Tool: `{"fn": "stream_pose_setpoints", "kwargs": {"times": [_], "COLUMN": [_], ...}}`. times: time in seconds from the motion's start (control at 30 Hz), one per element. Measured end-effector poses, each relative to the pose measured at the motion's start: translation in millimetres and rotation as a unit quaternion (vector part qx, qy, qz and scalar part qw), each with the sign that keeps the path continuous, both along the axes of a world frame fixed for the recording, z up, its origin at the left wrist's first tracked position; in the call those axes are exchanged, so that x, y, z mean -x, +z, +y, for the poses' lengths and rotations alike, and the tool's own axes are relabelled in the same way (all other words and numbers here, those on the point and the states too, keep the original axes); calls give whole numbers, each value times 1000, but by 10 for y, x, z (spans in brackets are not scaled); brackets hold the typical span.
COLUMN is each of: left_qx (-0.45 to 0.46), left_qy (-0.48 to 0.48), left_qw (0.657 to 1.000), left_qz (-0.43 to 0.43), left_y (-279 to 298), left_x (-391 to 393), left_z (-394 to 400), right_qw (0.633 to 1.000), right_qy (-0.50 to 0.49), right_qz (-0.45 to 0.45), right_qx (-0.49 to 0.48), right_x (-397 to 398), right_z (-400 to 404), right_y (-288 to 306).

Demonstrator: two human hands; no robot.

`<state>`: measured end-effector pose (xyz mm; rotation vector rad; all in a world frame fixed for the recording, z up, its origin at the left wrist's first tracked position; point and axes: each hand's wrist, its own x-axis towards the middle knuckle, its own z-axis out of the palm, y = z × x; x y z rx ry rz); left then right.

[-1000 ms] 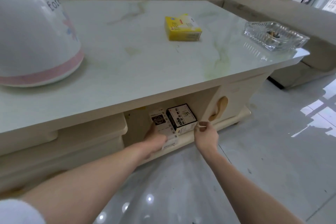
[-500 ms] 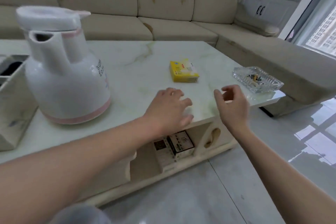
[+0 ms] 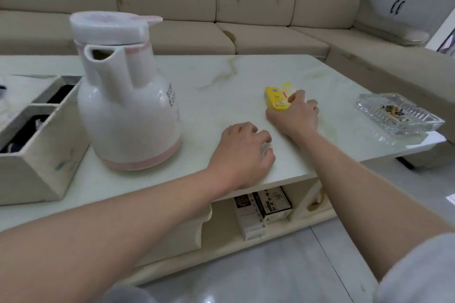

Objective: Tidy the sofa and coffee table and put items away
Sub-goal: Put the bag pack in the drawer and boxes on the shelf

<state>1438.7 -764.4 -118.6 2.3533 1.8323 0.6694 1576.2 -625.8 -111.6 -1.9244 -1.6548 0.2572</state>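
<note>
Marble-patterned coffee table (image 3: 221, 86) fills the middle of the head view, with a beige sofa (image 3: 253, 5) running along its far side from ten o'clock round to two o'clock. At one o'clock from the table's centre lies a small yellow box (image 3: 275, 101). The right hand (image 3: 296, 115) rests on the tabletop against that box: its thumb lies along the box's near edge and one fingertip is on the box's top right corner, the other fingers curled loosely beside it. Whether the box is truly clamped or only touched cannot be told. The left hand (image 3: 242, 155) lies palm down on the table near its front edge, at five o'clock from the centre, fingers bent under and close together, holding nothing.

At nine o'clock stands a white jug (image 3: 125, 110) with a pink band round its base and a pink-edged lid, upright, spout toward the camera. Just left of it, at the frame's edge, sits a marble-look organiser box (image 3: 32, 155) with dark items in its compartments. At three o'clock, near the table's right corner, is a glass ashtray (image 3: 398, 115) holding cigarette ends. In the open shelf under the tabletop, at six o'clock, two printed cartons (image 3: 266, 206) stand side by side, touching.
</note>
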Motion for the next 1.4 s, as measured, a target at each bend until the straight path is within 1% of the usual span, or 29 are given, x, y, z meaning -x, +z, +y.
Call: {"fn": "stream_pose_setpoints", "kwargs": {"times": [0.03,0.1,0.2,0.3,0.37,0.43,0.53,0.67,0.77,0.87,0.97,1.03,1.1,1.17,1.2,1.23,1.3,1.33,1.4], "left_qx": [5,15,17,15,21,29,32,31,30,20,15,14,14,11,12,11,8,8,8], "left_qy": [3,9,11,7,7,8,7,8,9,6,6,9,10,9,8,8,5,2,-3], "left_qw": [1000,1000,1000,1000,1000,1000,999,999,999,1000,1000,1000,1000,1000,1000,1000,1000,1000,1000], "left_qz": [2,6,3,7,9,8,10,5,10,9,15,15,17,22,23,21,26,28,23], "left_y": [-1,11,35,46,58,72,85,94,94,90,62,46,23,13,12,14,24,34,47], "left_x": [7,2,-16,-18,-33,-33,-35,-40,-43,-46,-47,-40,-51,-49,-50,-51,-54,-47,-45], "left_z": [-1,-7,-11,-28,-41,-61,-74,-82,-87,-79,-47,-31,-19,-17,-18,-17,-24,-29,-50], "right_qw": [1000,998,996,984,973,965,966,979,988,995,994,994,990,981,978,977,982,984,980], "right_qy": [22,65,78,105,129,153,159,153,133,101,60,60,69,69,60,51,44,50,81], "right_qz": [15,14,20,37,57,68,71,51,29,1,18,-23,-99,-162,-178,-187,-172,-163,-175], "right_qx": [-4,-12,-45,-138,-182,-203,-192,-127,-69,13,93,86,72,77,87,92,71,57,47], "right_x": [-61,-242,-600,-897,-1056,-1171,-1292,-1269,-1050,-780,-581,-518,-510,-487,-468,-462,-466,-489,-592], "right_z": [-104,-400,-939,-1510,-1872,-2175,-2429,-2305,-2013,-1717,-1451,-1315,-1232,-1212,-1222,-1238,-1281,-1312,-1404], "right_y": [0,6,-64,-236,-421,-699,-1203,-1683,-1874,-2004,-2146,-2259,-2401,-2435,-2418,-2391,-2295,-2241,-2168]}}
